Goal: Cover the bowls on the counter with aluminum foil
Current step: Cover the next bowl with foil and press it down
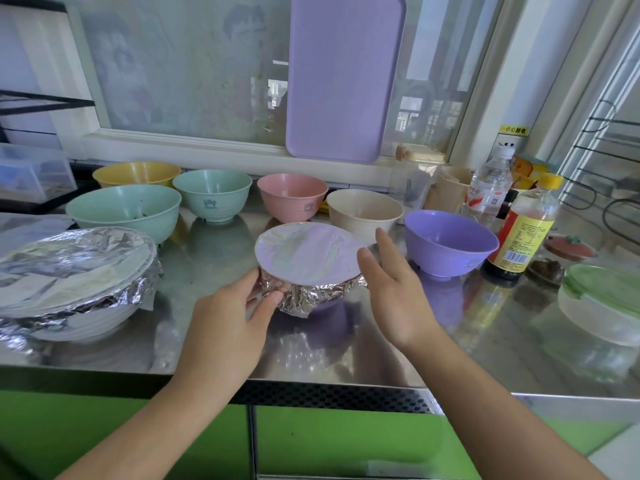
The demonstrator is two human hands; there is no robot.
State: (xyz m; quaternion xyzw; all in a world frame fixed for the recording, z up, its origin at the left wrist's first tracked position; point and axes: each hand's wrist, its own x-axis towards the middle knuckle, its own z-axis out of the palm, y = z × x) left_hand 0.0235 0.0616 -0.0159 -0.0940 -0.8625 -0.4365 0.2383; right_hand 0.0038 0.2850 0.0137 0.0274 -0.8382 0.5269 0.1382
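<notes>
A small bowl wrapped in aluminum foil point(310, 261) sits in the middle of the steel counter point(346, 351). My left hand point(230, 317) touches the crumpled foil at its left side with relaxed fingers. My right hand point(394, 285) is open, fingers straight, just beside the bowl's right rim. A large white bowl under foil point(72, 271) stands at the left. Uncovered bowls stand behind: yellow point(133, 173), large green point(124, 209), small green point(212, 194), pink point(292, 195), beige point(363, 211) and purple point(450, 242).
A loose sheet of foil point(31, 225) lies at the far left. A sauce bottle point(523, 226), a water bottle point(488, 190) and a glass lidded dish point(602, 299) crowd the right side. A purple tray point(343, 77) leans on the window.
</notes>
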